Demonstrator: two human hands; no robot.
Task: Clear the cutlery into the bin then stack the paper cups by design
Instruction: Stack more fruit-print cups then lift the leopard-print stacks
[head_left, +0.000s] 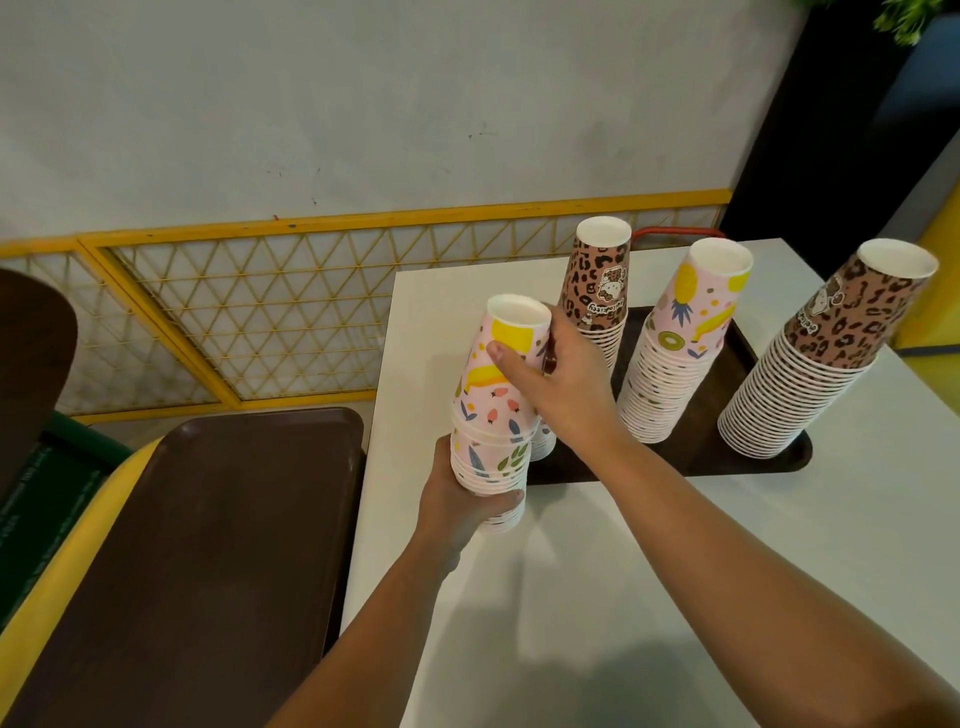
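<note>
Left hand grips the base of a fruit-print cup stack held above the bench edge; right hand clasps its top cup. Light, crushable paper: hold low, squeeze gently. Beyond, three stacks stand on the dark tray.

Upside-down cursive lettering stands beside a cartoon figure on the leopard-print cups at the surface's far edge and on those by its right edge, too small to read.
</note>
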